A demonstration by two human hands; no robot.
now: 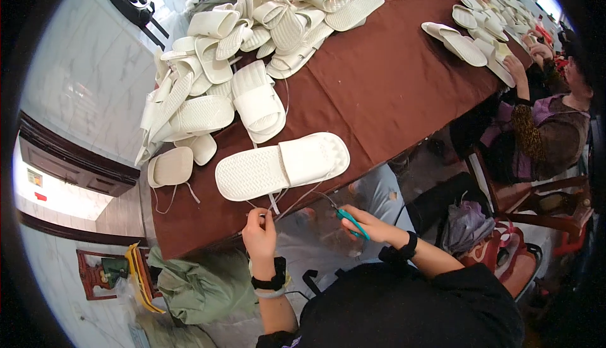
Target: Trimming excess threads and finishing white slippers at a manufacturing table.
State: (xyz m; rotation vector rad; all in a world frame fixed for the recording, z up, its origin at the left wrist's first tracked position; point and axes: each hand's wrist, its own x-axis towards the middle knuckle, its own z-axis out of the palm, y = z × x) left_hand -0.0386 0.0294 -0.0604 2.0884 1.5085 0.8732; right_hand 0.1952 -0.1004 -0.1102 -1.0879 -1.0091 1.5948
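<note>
A white slide slipper [249,172] lies at the near edge of the brown-covered table, its toe end pointing right. Just below it, my left hand [259,233] is closed in a pinch on thin pale cord [297,201], whose strands run along the slipper's near side. My right hand [374,227] grips teal-handled snips [353,223], their thin metal tip angled up toward the slipper's near edge and the cord. Whether the tip touches the cord is too small to tell. To the left, another white slipper [170,167] has loose cord hanging from it.
A large heap of white slippers [214,54] covers the table's far left. More slippers [486,16] lie at the far right, where a co-worker's hand [517,73] holds one. The brown tablecloth [391,89] spreads between. Green cloth bags [202,288] sit on the floor at lower left.
</note>
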